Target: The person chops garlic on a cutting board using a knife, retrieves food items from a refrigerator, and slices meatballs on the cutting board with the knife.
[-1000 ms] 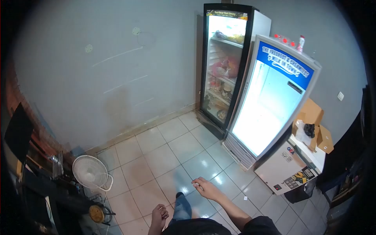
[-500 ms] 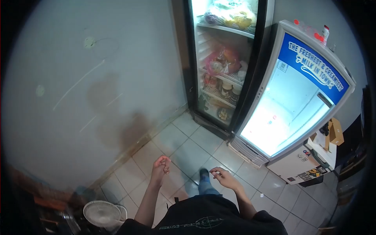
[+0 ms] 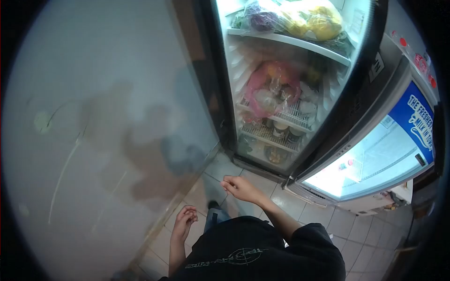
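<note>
- Left hand [image 3: 186, 216]: out over the floor near the wall, fingers half curled with slight gaps between them, palm turned inward and up.
- Right hand [image 3: 239, 187]: ahead of the left, fingers bent, back of the hand up. Thumb and fingertips sit close; can't tell if they meet.
- Nearest thing to the right hand: tall black-framed fridge [image 3: 255, 168], straight ahead, glass door apparently closed. Hand shows just below its base (true gap hard to judge from above).
- Fridge top shelf: clear bags [image 3: 314, 21], purple contents at left, yellow at right.
- Mid shelf: pink bag [image 3: 274, 89], something orange showing through.
- Lower wire shelf: tubs [image 3: 280, 129], side by side. Below them, a round container [image 3: 275, 153], contents blurred by the glass.
- Right of it: second fridge [image 3: 342, 151], pale frame, lit inside, blue sign [image 3: 419, 117] cut off by the view edge. Red-marked items on its top, too small to identify.
- Left side: grey wall [image 3: 70, 70], pale streaks, soft shadows.
- Underfoot: pale floor tiles [image 3: 349, 225]; one dark-shod foot [image 3: 213, 204] between the hands.
- Person wears a black shirt [image 3: 281, 234], pale print on it.
</note>
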